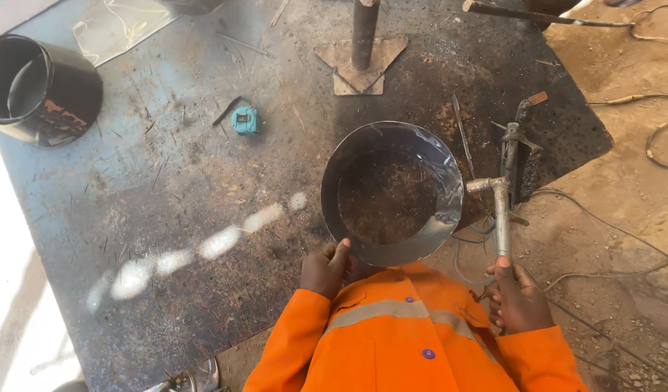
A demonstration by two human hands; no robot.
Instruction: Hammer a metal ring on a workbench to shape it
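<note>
Seen from above, over an orange jacket (pixel 406 334) with a grey reflective band. Left hand (pixel 325 268) clamped on the near rim of a shiny sheet-metal ring (pixel 381 250), thumb pressed up against the outside of the band, fingers curled under and out of sight. Ring standing on its lower edge at the near border of the dark, scorched steel surface (pixel 167 189), open through the middle, inner wall bright and mirror-like on the right side. Right hand (pixel 519 297) closed round the handle of a metal hammer (pixel 501 210), thumb laid along the shaft, head held just beside the ring's right wall; whether touching it, cannot tell. Behind the hammer, a dark clamp-like tool (pixel 514 145) lying at the right edge of the surface, with a thin rod (pixel 461 131) just left of it. Further up the surface, a small teal tape measure (pixel 244 120) well apart from the ring, and an upright pipe on a flat base plate (pixel 361 62) near the far edge. At far left, a large black cylinder (pixel 47 91) lying tilted on its side. Off the surface to the right, sandy ground (pixel 624 196) crossed by loose cables (pixel 602 225).
</note>
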